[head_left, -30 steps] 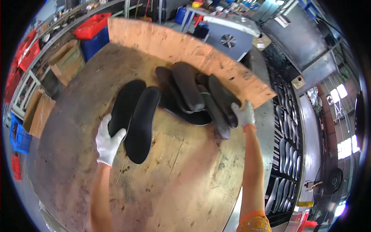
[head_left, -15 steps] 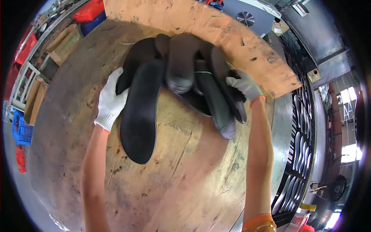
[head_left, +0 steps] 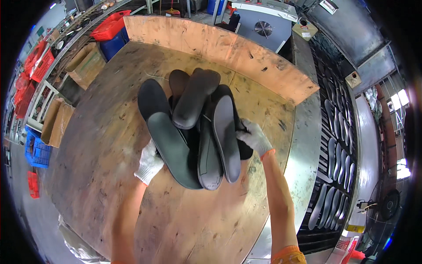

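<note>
- Insoles sit bunched mid-surface, gathered together, ends still uneven!
- Left hand, eight o'clock: half-curled against the heap, hold unclear.
- Right hand, three o'clock: part-curled at its edge, can't tell if gripping.

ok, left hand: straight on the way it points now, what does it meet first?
Front-left dark insole. The left hand sits right at that insole's left edge; whether its fingers would press the edge or slip underneath is unclear from this view.

Forearms well apart, left fingers and right fingers angled inward.
</note>
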A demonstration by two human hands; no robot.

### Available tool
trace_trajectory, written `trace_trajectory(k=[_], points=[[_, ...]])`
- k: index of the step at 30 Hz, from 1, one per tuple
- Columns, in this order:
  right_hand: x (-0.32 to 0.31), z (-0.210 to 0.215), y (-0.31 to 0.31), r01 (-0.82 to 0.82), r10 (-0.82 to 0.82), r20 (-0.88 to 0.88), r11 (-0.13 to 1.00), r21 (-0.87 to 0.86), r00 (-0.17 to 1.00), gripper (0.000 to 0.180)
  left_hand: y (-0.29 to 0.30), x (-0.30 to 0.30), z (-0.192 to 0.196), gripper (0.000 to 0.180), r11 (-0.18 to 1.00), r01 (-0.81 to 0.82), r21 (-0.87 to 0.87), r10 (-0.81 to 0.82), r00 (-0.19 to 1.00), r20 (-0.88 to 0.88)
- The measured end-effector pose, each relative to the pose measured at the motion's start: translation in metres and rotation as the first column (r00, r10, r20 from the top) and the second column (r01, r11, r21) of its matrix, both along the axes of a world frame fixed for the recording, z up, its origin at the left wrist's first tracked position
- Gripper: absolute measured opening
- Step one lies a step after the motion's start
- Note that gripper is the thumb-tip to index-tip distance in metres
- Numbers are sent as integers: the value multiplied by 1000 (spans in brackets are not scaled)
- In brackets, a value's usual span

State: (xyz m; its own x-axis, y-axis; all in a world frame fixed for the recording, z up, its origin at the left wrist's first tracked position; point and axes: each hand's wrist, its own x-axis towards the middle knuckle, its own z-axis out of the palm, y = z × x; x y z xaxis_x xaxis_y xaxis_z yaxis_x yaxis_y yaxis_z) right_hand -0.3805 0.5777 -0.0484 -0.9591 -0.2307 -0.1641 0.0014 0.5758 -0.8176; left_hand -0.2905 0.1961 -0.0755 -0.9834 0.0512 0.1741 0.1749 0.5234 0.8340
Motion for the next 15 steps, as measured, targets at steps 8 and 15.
trace_trajectory(k=[8,15], points=[[142,27,-5,-40,52,108,993,-110,993,42,-1,127,20,38,998,-25,62,8,968,250],[287,43,6,74,-57,356,997,-34,933,50,12,267,21,37,993,1,117,-53,894,445]])
